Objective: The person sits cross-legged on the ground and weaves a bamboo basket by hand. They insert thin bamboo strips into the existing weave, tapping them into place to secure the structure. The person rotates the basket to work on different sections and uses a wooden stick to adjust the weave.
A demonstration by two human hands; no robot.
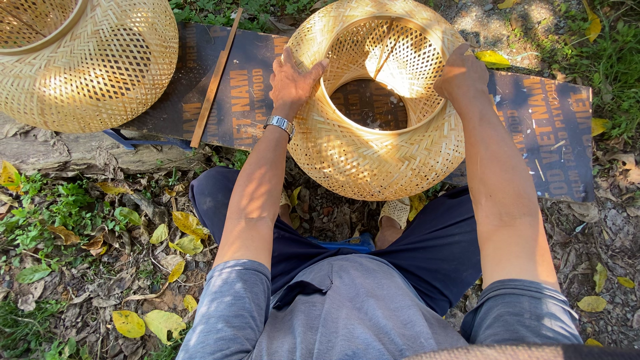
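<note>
A round woven bamboo basket, open at top and bottom, stands on a dark plywood board in front of my knees. My left hand grips its upper rim on the left side; a metal watch sits on that wrist. On the right side of the same rim, my right hand is closed with the fingers curled over the edge. Through the basket's opening I see the board below.
A second woven bamboo basket lies at the upper left. A thin wooden stick rests across the board. Grass, dry leaves and dirt surround me. A blue object shows between my legs.
</note>
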